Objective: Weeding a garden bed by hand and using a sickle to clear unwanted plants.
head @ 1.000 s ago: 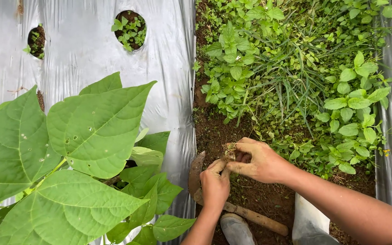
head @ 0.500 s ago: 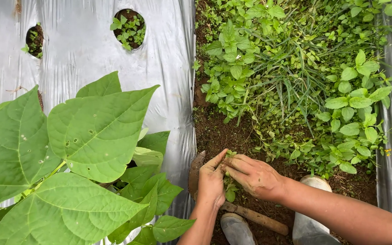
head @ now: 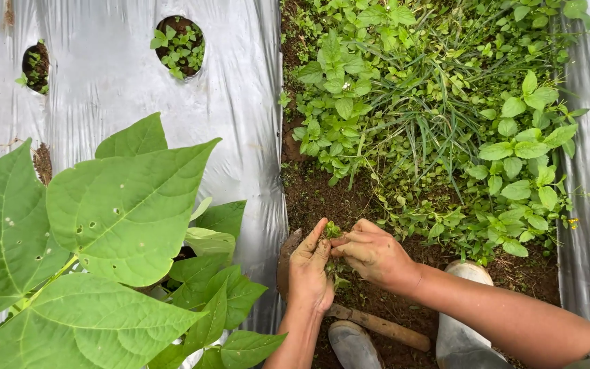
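Two soiled hands, left hand (head: pixel 311 268) and right hand (head: pixel 373 255), fingers grasping one weed sprig (head: pixel 332 230).

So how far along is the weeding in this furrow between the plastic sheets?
Done: bare soil shows just ahead of the hands. In hand: the left hand and right hand pinch a small weed clump between them. Left: a dense weed patch fills the furrow beyond. A wooden-handled tool lies by the boots.
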